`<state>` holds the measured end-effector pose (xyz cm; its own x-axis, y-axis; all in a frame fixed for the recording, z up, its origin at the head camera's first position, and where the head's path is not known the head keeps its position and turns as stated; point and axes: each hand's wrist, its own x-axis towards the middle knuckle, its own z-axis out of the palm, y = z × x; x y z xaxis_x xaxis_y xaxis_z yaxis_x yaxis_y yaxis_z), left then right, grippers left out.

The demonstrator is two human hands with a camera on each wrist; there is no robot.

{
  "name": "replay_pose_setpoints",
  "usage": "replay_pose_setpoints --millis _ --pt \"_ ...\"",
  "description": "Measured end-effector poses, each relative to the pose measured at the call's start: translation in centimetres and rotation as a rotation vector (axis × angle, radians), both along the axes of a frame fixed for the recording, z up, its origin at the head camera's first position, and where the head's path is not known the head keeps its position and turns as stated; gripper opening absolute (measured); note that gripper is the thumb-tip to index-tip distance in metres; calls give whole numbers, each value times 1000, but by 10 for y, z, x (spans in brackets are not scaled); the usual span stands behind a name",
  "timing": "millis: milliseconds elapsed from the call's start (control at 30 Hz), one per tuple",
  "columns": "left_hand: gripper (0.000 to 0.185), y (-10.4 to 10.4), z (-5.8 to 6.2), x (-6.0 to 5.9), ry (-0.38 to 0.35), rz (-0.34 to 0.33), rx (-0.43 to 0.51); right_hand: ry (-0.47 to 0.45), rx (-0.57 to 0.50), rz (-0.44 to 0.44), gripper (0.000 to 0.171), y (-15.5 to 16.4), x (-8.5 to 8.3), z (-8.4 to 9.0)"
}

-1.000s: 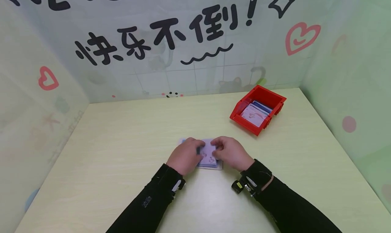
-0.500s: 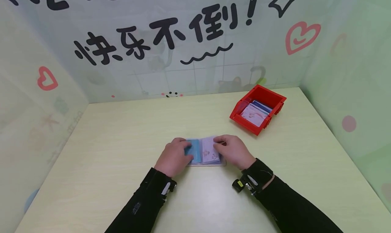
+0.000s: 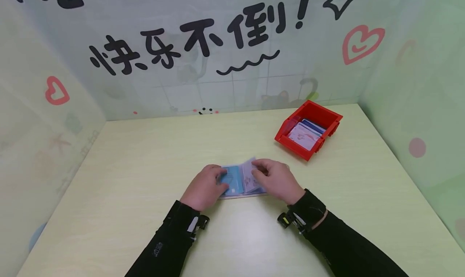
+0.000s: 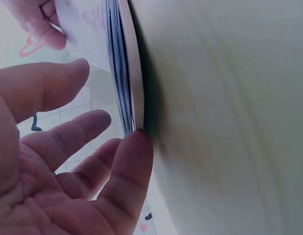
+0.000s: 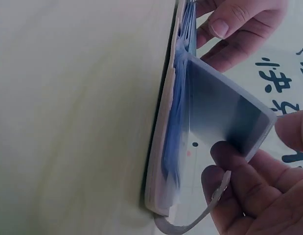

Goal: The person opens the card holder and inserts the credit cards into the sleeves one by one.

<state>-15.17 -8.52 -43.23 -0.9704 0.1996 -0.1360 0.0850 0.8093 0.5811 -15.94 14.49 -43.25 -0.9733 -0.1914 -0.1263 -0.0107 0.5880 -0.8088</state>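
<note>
A small card holder (image 3: 232, 182) with clear sleeves lies spread on the table between the hands. Its left side shows a blue card (image 3: 232, 179). My right hand (image 3: 277, 180) pinches the outer edge of a raised sleeve page (image 5: 224, 107) with a pale pink printed card in it. In the right wrist view this page stands tilted from the stack, beside a strap with a snap (image 5: 221, 191). My left hand (image 3: 203, 186) is at the holder's left edge, fingers loosely spread. One fingertip (image 4: 136, 142) touches the cover's edge in the left wrist view.
A red plastic bin (image 3: 296, 150) stands at the back right of the table, with several cards (image 3: 304, 135) in it. Printed fabric walls (image 3: 181, 95) with black characters and hearts enclose the table on the back and sides.
The left hand has moved left to the holder's edge, uncovering the blue card. The right hand, almost in place, has lifted the pink card's page so it tilts up.
</note>
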Motion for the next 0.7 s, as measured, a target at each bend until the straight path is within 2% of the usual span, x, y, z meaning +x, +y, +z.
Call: replay_pose_setpoints --millis 233,500,700 --pt "41 -3 0 -1 -13 5 32 72 -26 115 52 -3 7 1" --pt "39 -2 1 -2 -15 13 38 60 -15 217 66 -5 9 1" --pt "39 -1 2 -1 -4 17 49 43 13 262 71 -6 10 1"
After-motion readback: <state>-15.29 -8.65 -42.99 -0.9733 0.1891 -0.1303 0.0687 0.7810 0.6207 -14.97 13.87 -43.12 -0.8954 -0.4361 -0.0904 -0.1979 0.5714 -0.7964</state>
